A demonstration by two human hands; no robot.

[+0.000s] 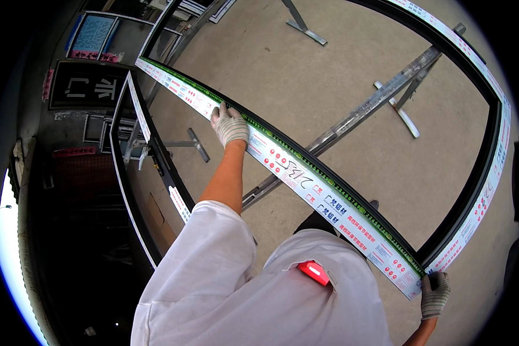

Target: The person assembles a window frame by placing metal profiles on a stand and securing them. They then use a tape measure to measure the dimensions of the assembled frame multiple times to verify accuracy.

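Observation:
A large black window or door frame [352, 228], covered in printed white protective film, lies raised across metal supports in front of me. A green tape measure blade [341, 191] stretches along its near bar, beside the black inner edge. My left hand [230, 127], in a striped knit glove, is closed on the blade's edge partway along the bar, its fingertips on the green strip. At the near right corner my right hand [435, 295], gloved alike, pinches the blade's end against the frame. Its fingers partly hide what lies under them, and no tape case shows.
A grey metal trestle bar [375, 101] passes beneath the frame, with feet on the concrete floor [271, 63]. Another filmed frame [138, 112] stands at the left. Beyond it are a dark sign board [86, 86] and a blue-paned window [92, 33]. A red object [314, 272] pokes from my shirt pocket.

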